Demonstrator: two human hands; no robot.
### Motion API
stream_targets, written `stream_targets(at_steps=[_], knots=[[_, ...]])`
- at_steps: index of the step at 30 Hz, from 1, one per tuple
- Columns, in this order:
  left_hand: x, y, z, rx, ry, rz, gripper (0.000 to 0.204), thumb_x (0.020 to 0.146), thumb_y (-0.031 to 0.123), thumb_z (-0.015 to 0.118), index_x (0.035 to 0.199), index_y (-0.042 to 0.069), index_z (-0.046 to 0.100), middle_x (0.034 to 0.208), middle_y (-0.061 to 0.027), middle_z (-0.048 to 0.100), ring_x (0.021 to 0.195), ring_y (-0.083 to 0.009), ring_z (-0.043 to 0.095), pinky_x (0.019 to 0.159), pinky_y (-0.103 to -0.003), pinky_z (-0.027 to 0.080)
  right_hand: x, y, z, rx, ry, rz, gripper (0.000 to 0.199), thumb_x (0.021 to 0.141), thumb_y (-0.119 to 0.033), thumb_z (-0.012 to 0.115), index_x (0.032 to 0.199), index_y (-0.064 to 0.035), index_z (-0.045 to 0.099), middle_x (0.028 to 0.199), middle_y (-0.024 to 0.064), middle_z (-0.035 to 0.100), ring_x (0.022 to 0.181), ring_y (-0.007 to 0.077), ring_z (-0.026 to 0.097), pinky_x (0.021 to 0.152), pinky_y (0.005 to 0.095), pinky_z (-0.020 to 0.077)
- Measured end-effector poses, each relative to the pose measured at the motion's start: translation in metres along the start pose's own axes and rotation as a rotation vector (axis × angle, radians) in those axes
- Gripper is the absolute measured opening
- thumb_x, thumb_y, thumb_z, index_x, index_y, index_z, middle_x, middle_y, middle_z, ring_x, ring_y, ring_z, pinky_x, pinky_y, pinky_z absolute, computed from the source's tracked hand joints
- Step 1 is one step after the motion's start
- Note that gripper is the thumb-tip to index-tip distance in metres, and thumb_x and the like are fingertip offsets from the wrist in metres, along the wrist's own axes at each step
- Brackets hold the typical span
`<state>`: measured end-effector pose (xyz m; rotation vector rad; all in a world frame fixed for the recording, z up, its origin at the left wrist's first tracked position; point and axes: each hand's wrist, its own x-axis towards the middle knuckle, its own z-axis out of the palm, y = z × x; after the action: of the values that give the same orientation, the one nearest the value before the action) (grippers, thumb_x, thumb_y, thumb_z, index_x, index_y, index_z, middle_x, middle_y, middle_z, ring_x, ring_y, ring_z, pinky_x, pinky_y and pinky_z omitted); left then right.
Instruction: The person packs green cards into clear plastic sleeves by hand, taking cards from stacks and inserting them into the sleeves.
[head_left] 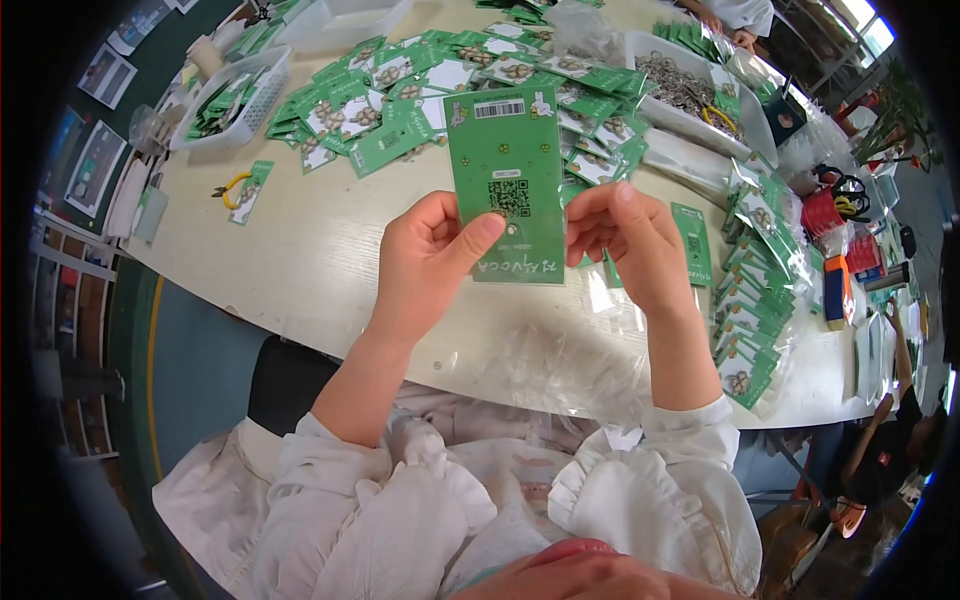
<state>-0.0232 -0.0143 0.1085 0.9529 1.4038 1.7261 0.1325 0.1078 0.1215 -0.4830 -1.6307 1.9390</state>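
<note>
White table (300,260) strewn with green cards (400,75).

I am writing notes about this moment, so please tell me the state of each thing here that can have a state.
Green card: held upright off the table, printed back facing the camera.
Left hand: grip closed on the card, thumb on its face.
Right hand: fingers pinched at the card's right edge.
Loose green cards: lying scattered flat.
Bagged cards: stacked in a row.
White basket: partly filled.
</note>
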Motion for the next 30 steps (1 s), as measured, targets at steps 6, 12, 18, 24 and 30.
stream_targets(at_steps=[6, 12, 18, 24, 30], knots=[[-0.003, 0.001, 0.002, -0.035, 0.034, 0.026, 0.024, 0.084, 0.026, 0.055, 0.083, 0.001, 0.055, 0.07, 0.0007, 0.056, 0.059, -0.0026, 0.047, 0.05, -0.017, 0.036, -0.003, 0.006, 0.011, -0.077, 0.022, -0.02, 0.01, 0.078, -0.006, 0.059, 0.084, 0.0015, 0.055, 0.073, 0.0007, 0.056, 0.061, 0.0061, 0.051, 0.056, 0.02, 0.0419], [0.011, 0.003, -0.012, -0.169, -0.203, -0.19, 0.045, 0.088, 0.043, 0.032, 0.092, 0.005, 0.055, 0.071, -0.0018, 0.058, 0.054, -0.0082, 0.048, 0.046, -0.021, 0.037, -0.005, 0.009, 0.011, -0.014, -0.01, 0.063, 0.011, 0.078, -0.008, 0.06, 0.083, 0.0011, 0.056, 0.071, 0.0009, 0.057, 0.061, 0.0062, 0.051, 0.056, 0.0193, 0.0412], [0.009, 0.005, -0.01, -0.071, -0.162, -0.146, 0.029, 0.087, 0.03, 0.044, 0.091, 0.004, 0.056, 0.069, -0.0002, 0.057, 0.052, -0.0048, 0.049, 0.042, -0.019, 0.037, -0.004, 0.02, 0.015, -0.179, 0.165, -0.06, 0.012, 0.076, -0.006, 0.063, 0.083, 0.0018, 0.057, 0.072, 0.0021, 0.058, 0.063, 0.0065, 0.052, 0.056, 0.0182, 0.0419], [0.007, 0.0, -0.01, -0.003, -0.135, -0.115, 0.031, 0.088, 0.031, 0.043, 0.091, 0.003, 0.056, 0.068, 0.0003, 0.056, 0.053, -0.005, 0.05, 0.043, -0.019, 0.04, -0.005, 0.023, 0.019, -0.29, 0.233, -0.123, 0.01, 0.077, -0.006, 0.062, 0.081, 0.0022, 0.058, 0.071, 0.0019, 0.058, 0.063, 0.0058, 0.051, 0.057, 0.0175, 0.0413], [0.007, -0.001, -0.011, 0.009, -0.149, -0.116, 0.032, 0.089, 0.031, 0.042, 0.089, 0.002, 0.056, 0.068, 0.0, 0.056, 0.054, -0.0048, 0.051, 0.044, -0.018, 0.04, -0.004, 0.025, 0.02, -0.426, 0.256, -0.204, 0.012, 0.078, -0.01, 0.061, 0.08, 0.0015, 0.057, 0.069, -0.0004, 0.055, 0.061, 0.0044, 0.048, 0.056, 0.0165, 0.0383]])
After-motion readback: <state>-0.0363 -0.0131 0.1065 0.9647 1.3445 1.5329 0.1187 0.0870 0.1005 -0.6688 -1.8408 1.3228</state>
